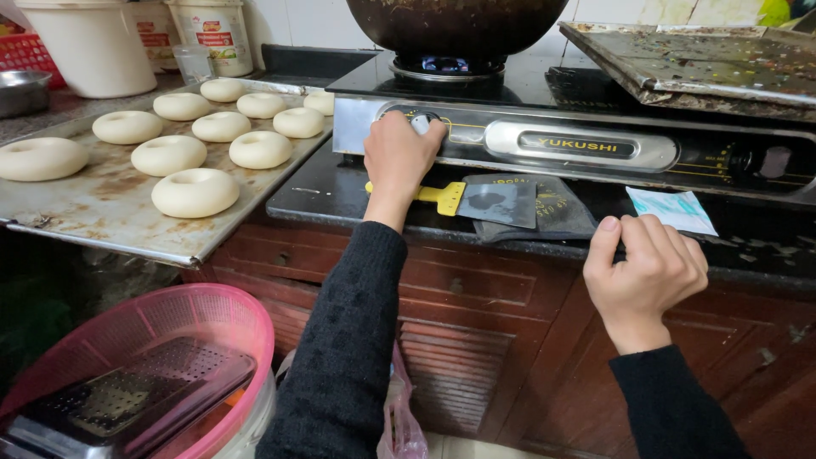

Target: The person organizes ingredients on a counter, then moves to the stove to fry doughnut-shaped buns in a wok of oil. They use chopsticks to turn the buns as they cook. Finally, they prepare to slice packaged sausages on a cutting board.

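Observation:
My left hand (pixel 398 158) grips the left control knob (pixel 421 123) on the front of a steel gas stove (pixel 578 146). Blue flame burns at the burner (pixel 444 65) under a large dark wok (pixel 455 24). My right hand (pixel 646 272) rests with curled fingers on the front edge of the dark countertop (pixel 340 200), holding nothing I can see. Between my hands lies a yellow-handled scraper (pixel 476 201) on a dark cloth (pixel 552 212).
A metal tray (pixel 102 212) at left carries several raw ring-shaped dough pieces (pixel 195 192). A pink strainer basket (pixel 170 340) with a grater sits low left. A greasy baking tray (pixel 705 59) lies at back right; white buckets (pixel 93 42) stand back left. A small packet (pixel 673 209) lies near my right hand.

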